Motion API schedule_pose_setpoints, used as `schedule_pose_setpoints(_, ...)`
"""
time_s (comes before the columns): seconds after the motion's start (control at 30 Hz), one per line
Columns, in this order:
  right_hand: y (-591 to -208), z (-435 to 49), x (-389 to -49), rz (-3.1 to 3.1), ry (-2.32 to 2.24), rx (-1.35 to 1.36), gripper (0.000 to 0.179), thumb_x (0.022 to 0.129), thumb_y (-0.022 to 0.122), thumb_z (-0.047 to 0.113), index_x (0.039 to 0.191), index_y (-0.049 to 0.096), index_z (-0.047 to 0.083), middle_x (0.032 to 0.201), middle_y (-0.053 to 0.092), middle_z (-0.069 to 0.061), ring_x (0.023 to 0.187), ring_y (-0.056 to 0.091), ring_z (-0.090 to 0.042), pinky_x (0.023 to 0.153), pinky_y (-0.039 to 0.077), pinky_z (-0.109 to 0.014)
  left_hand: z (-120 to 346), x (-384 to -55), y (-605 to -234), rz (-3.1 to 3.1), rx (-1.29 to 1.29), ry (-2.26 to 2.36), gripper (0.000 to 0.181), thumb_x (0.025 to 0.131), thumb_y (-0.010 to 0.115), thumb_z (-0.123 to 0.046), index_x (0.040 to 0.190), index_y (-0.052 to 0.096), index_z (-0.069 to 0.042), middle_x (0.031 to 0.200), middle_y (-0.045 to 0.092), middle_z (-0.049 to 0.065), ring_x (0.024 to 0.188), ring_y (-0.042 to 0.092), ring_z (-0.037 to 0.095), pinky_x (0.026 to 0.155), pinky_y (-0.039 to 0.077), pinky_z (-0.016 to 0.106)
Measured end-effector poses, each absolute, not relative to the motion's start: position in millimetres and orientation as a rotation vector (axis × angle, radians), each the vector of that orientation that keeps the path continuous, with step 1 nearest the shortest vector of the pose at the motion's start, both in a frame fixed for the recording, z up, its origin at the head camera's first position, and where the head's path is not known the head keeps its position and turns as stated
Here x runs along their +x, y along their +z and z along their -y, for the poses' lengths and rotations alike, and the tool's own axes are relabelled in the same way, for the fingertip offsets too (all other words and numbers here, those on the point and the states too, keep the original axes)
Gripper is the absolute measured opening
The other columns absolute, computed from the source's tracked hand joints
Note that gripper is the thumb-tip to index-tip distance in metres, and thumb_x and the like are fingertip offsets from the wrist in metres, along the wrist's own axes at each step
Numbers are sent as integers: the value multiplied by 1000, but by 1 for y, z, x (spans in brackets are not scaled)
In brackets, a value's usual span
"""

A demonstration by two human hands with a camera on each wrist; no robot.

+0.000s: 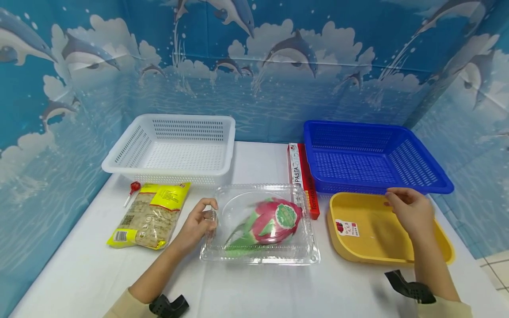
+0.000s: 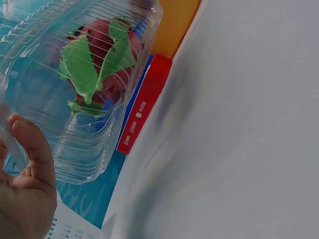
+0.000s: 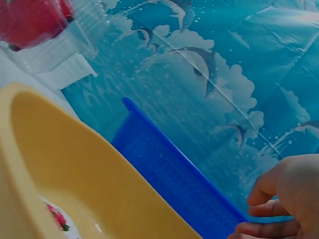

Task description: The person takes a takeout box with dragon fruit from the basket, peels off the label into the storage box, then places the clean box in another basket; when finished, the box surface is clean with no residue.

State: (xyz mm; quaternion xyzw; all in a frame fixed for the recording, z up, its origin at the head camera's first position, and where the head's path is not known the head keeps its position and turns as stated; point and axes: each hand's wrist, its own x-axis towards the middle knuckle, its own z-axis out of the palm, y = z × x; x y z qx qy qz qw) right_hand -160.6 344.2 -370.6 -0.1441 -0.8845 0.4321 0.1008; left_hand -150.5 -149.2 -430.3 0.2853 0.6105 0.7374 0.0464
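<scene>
My left hand (image 1: 195, 225) pinches the left edge of a clear plastic clamshell container (image 1: 234, 207) with thumb and fingers. Inside lies a dragon fruit (image 1: 274, 223), pink with green scales and a round green sticker. The left wrist view shows the container's ribbed side and the fruit's green tips through the plastic. Over the back part of a yellow bin (image 1: 374, 236), my right hand (image 1: 413, 212) hovers with loosely bent fingers and nothing between them. A small strawberry label (image 1: 347, 228) is on the bin. In the right wrist view, those fingers (image 3: 266, 186) are apart from the bin's rim.
A white basket (image 1: 169, 170) stands back left, a blue basket (image 1: 379, 187) back right. A red pasta box (image 1: 312, 194) lies between container and blue basket. At left are a yellow-and-clear food bag (image 1: 155, 216) and a red lollipop (image 1: 135, 186). A dolphin-print curtain (image 1: 270, 106) hangs behind.
</scene>
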Motion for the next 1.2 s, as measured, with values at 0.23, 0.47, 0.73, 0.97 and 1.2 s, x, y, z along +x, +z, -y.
schedule_pose_setpoints(0.23,-366,-354,-166,2508,1368,-511,19,97,58,29,107,61,13,75,58,23,67,59,9,59,49,-10,144,-154,-421,-1941,800,2187,35,80,45,6,109,45,-14,70,45,-2,54,43,3,44,38,16)
schedule_pose_setpoints(0.47,-363,-360,-174,2368,1609,-628,10,93,64,22,100,57,19,68,62,21,60,66,1,56,52,-14,137,-164,-405,-1994,719,2158,34,81,44,4,107,45,-18,69,43,0,54,42,5,45,38,17)
schedule_pose_setpoints(0.73,-363,-360,-182,2163,1882,-765,29,91,69,25,110,47,20,71,63,14,62,68,-5,55,55,-21,120,-178,-390,-1930,728,2213,31,82,46,-1,107,46,-21,69,44,-3,54,42,6,46,38,16)
schedule_pose_setpoints(0.97,-361,-355,-185,1925,2107,-775,39,85,76,20,107,45,20,77,63,8,62,69,-10,55,56,-25,100,-193,-376,-1942,790,2207,30,82,46,-3,108,46,-19,68,43,-1,52,42,7,44,39,16)
schedule_pose_setpoints(1.2,-362,-352,-187,1908,2093,-832,42,83,78,19,107,44,23,97,52,2,62,67,-9,56,56,-24,81,-210,-359,-1909,757,2246,30,80,45,-3,109,45,-10,66,39,2,49,39,8,39,36,18)
